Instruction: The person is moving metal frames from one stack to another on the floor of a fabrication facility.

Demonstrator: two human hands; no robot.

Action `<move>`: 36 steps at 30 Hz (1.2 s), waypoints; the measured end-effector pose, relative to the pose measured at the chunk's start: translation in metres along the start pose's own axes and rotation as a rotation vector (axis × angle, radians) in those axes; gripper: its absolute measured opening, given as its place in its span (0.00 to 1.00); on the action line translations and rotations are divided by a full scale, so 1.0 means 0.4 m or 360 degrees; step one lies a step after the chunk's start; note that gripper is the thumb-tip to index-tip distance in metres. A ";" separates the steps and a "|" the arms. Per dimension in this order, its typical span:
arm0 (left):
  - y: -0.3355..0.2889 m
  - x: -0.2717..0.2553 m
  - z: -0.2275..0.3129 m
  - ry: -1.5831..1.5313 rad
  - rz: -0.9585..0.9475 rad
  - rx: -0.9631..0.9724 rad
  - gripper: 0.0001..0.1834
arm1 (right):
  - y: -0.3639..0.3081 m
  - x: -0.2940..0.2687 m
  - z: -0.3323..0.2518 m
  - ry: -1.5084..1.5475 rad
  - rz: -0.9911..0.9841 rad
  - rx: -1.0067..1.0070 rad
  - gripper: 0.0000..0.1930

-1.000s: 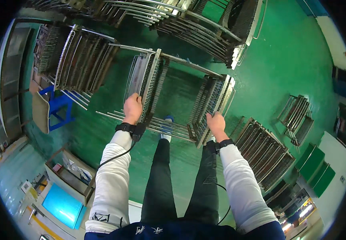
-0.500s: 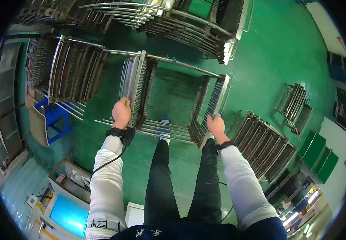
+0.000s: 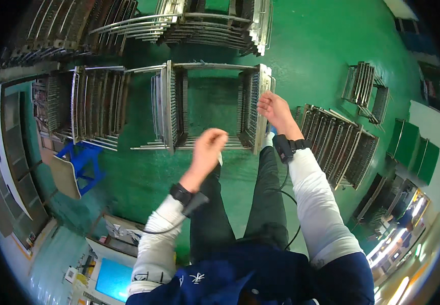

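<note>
I stand over a wheeled metal rack [image 3: 171, 107] with slotted side frames and an open middle that shows the green floor. My right hand [image 3: 277, 113] is at the top of the rack's right side frame [image 3: 254, 109], fingers spread and touching its edge, not wrapped around it. My left hand [image 3: 208, 149] hangs in the air over the rack's near rail [image 3: 151, 148], fingers loosely curled, holding nothing. Both wrists carry black bands with cables running down the white sleeves. My dark trouser legs stand just behind the rack.
More metal racks stand to the left [image 3: 98, 101], at the back [image 3: 204, 23] and to the right [image 3: 339, 147], with a smaller one [image 3: 365, 89] beyond. A blue stool [image 3: 80, 162] sits at left. A lit screen [image 3: 110, 279] is at lower left. Green panels [image 3: 408, 147] lean at right.
Both hands have let go of the rack's near rail. The left hand rose and drew back toward me; the right moved to the right side frame. The view shifted over the rack.
</note>
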State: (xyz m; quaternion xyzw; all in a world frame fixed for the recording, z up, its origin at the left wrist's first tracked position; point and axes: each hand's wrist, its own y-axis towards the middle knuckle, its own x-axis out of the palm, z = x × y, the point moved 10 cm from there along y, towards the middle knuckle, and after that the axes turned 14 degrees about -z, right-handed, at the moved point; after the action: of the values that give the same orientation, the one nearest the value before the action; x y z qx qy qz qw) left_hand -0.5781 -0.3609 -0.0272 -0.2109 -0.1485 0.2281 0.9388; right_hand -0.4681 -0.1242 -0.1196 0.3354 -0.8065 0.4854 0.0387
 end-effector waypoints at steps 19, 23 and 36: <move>-0.071 0.556 0.194 0.0286 -0.0375 0.0225 0.23 | -0.167 -0.063 -0.009 0.0834 0.0062 -0.0233 0.12; -0.067 0.669 0.224 0.0574 -0.0365 0.0325 0.25 | -0.233 -0.194 -0.051 0.0449 0.0300 -0.0390 0.10; -0.028 0.924 0.186 0.0843 -0.0514 0.0482 0.29 | -0.285 -0.367 -0.031 0.1413 -0.0026 0.0007 0.11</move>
State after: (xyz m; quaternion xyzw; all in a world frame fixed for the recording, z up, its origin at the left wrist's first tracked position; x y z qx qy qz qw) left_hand -0.2871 -0.1640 0.1099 -0.0947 0.1046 0.0334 0.9894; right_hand -0.2921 -0.0747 -0.0837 0.1009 -0.7080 0.5837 0.3845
